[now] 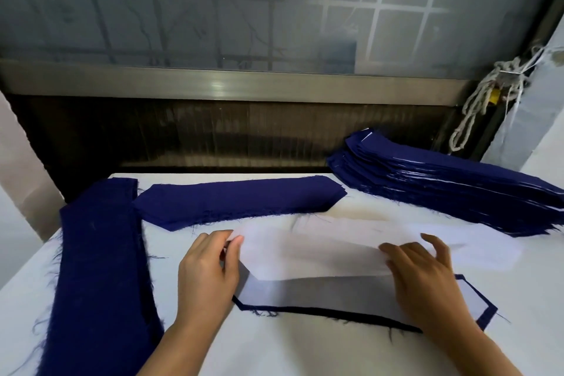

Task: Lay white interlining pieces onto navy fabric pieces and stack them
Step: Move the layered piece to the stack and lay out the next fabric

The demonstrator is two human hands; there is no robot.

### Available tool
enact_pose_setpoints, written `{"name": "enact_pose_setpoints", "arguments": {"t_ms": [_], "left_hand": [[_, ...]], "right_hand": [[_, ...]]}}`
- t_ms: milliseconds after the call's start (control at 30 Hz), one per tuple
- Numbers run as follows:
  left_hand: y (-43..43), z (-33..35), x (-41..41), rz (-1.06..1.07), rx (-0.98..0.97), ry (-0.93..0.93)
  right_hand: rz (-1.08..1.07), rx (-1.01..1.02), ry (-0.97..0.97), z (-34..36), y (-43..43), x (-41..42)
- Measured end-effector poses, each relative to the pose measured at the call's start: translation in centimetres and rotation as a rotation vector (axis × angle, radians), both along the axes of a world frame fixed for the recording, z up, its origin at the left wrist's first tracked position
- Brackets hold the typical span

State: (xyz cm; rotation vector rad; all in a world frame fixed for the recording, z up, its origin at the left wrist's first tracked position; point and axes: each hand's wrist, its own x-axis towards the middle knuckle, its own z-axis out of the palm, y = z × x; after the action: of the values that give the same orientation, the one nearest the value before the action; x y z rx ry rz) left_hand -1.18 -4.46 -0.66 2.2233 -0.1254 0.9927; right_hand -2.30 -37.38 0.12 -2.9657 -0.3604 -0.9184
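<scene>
A navy fabric piece [329,313] lies near the table's front, with a white interlining piece [305,291] covering most of it. Above that, a second white interlining piece [314,249] is lifted and blurred. My left hand [207,268] pinches its left end between thumb and fingers. My right hand [424,275] rests on its right part with fingers spread; whether it grips is unclear. A single navy piece [238,203] lies farther back. A navy stack [100,268] runs down the left side.
A tall stack of navy pieces with white layers [451,189] sits at the back right. The white table [305,351] ends at a dark recess below a frosted window. White cords [485,101] hang at the right corner.
</scene>
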Motion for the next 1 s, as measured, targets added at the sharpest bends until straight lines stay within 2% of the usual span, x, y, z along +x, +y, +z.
{"name": "enact_pose_setpoints", "arguments": {"t_ms": [100, 200, 367, 500, 567, 733, 833, 1000], "left_hand": [[-0.1, 0.1, -0.3, 0.022, -0.038, 0.020], [-0.2, 0.2, -0.4, 0.041, -0.080, 0.022], [-0.1, 0.0, -0.2, 0.083, -0.250, 0.045], [0.0, -0.3, 0.0, 0.074, -0.417, 0.111], [0.0, -0.3, -0.1, 0.068, -0.459, 0.194], [0.1, 0.3, -0.4, 0.173, -0.178, 0.399], [-0.1, 0.7, -0.5, 0.191, -0.059, 0.496], [-0.3, 1.0, -0.4, 0.186, 0.011, 0.517]], "right_hand": [[-0.129, 0.003, -0.091, -0.7, -3.6, -1.4], [-0.259, 0.131, -0.181, -1.1, -4.9, -2.3], [-0.464, 0.538, -0.279, -0.4, -4.2, -2.8], [-0.463, 0.878, -0.322, -0.1, -4.7, -3.5], [-0.485, 0.965, -0.297, 0.0, -4.6, -3.8], [-0.582, 0.925, -0.058, 0.6, -4.0, -4.1], [-0.649, 0.810, 0.060, 0.3, -4.0, -3.8], [-0.700, 0.606, 0.116, 0.0, -4.0, -3.5]]}}
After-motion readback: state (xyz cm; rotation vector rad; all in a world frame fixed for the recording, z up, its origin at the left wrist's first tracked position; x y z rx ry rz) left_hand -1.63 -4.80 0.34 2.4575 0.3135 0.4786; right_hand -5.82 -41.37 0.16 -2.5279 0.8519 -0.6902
